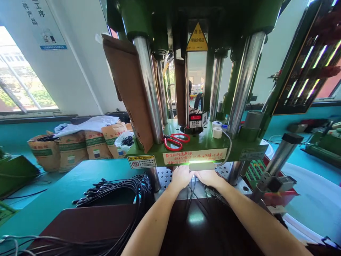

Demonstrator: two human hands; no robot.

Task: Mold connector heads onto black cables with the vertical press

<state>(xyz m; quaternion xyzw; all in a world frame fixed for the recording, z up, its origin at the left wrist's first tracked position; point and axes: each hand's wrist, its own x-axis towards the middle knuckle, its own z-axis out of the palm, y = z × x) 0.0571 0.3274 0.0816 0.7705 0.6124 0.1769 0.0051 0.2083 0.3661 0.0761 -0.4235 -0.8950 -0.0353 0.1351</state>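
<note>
Forearms (pixel 153 224) converge toward twelve o'clock; left hand (pixel 181 177), right hand (pixel 209 177) — grip hidden, I cannot tell; "WARNING" label (pixel 141 162) at left hand's ten o'clock.

Bare forearms (pixel 154 220) narrow towards a bare left hand (pixel 181 176) and right hand (pixel 209 177).

You are in a factory workshop: a green press (pixel 198 144) with steel columns (pixel 246 78) rises in front of you, a warning label (pixel 141 161) on its front edge. Black cables (pixel 142 188) lie bundled on the surface (pixel 80 174) to your left, with sacks (pixel 73 145) grouped near the wall (pixel 80 42) beyond. Another green machine (pixel 322 137) sits far right.
</note>
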